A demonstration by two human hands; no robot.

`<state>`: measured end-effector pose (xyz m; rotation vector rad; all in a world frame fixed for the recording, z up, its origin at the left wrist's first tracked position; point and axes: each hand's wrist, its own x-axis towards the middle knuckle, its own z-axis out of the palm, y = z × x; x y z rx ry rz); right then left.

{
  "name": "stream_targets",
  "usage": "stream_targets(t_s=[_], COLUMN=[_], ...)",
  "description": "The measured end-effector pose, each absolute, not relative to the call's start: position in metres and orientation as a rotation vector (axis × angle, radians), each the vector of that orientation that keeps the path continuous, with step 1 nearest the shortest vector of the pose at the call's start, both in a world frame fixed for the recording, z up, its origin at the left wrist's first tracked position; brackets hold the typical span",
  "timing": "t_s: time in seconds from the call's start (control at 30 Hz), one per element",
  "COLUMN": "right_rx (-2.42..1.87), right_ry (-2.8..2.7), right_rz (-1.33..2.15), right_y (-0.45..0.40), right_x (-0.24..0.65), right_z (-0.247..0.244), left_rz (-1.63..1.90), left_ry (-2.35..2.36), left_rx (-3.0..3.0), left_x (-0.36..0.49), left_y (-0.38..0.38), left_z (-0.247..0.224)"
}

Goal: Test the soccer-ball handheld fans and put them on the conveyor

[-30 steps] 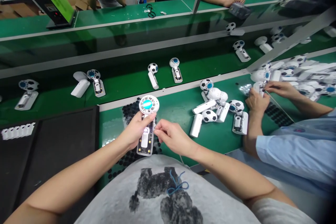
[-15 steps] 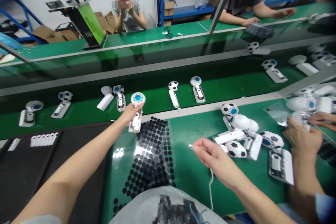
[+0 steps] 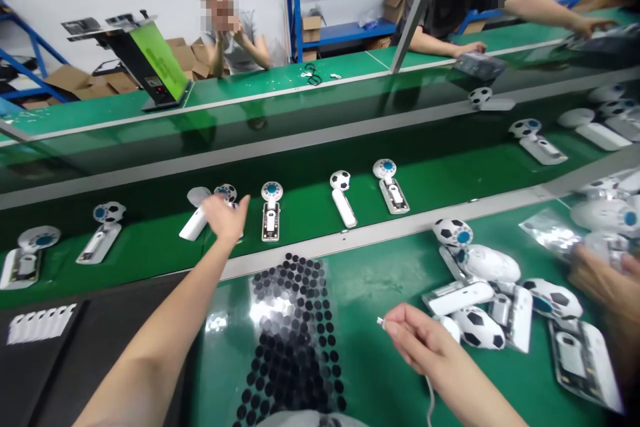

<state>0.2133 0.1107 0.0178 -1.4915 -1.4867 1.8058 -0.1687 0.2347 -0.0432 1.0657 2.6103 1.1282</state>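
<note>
My left hand is over the green belt, thumb spread from the fingers, partly hiding a football-patterned device. Whether it touches that device I cannot tell. Just right of this hand lies a white device with a round blue-centred head and an open body showing its circuit board. In my right hand, thumb and fingers pinch the end of a white cable, its small plug sticking out to the left. This hand hovers above the green bench, left of a heap of similar devices.
A clear sheet of black round pads lies before me. White parts rest in a row on the black mat. At right a co-worker's blurred hand works among devices. Two people sit across the belt.
My left hand has set the device down on the belt, let go and moved left. My right hand still holds the cable. The view has shifted somewhat.
</note>
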Motion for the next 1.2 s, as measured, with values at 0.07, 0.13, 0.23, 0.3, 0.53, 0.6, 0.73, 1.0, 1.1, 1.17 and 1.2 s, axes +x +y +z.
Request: stream_targets(t_s=[0.07,0.13,0.23,0.3,0.53,0.6,0.73,1.0,1.1,1.17,1.2], right_rx=[-1.474,-1.446,-1.4,-1.37,-1.264,-1.213,-1.13,-1.061,-1.044,-1.042,-1.044], right_ry=[-1.475,-1.484,-1.49,-1.465,-1.576,-1.686,-1.799,-1.847,-1.825,-1.809,-1.804], right_rz=[1.803,1.81,1.805,1.778,1.626,1.549,1.484,1.482,1.61,1.638,1.625], right_y=[0.113,0.113,0.109,0.105,0.088,0.082,0.07,0.052,0.049,0.049,0.048], right_x=[0.211,0.21,0.21,0.21,0.196,0.187,0.172,0.174,0.179,0.182,0.183], right_z=[0.017,0.018,0.023,0.027,0.037,0.04,0.05,0.06,0.057,0.055,0.054], left_rz=[1.156,1.121,1.147,1.211,1.247,1.215,1.202,1.141,1.091,1.069,1.058], left_ry=[2.729,2.643,2.43,2.284,1.688,1.491,1.26,1.192,1.205,1.217,1.222], left_rx=[0.849,0.779,0.804,0.776,0.654,0.551,0.51,0.67,0.731,0.777,0.799], left_x=[-0.183,-0.192,-0.188,-0.176,-0.084,-0.051,-0.003,0.022,0.025,0.025,0.026], left_y=[0.231,0.233,0.238,0.234,0.153,0.123,0.08,0.051,0.046,0.043,0.041], left_z=[-0.045,-0.048,-0.047,-0.04,0.008,0.023,0.046,0.06,0.063,0.065,0.065])
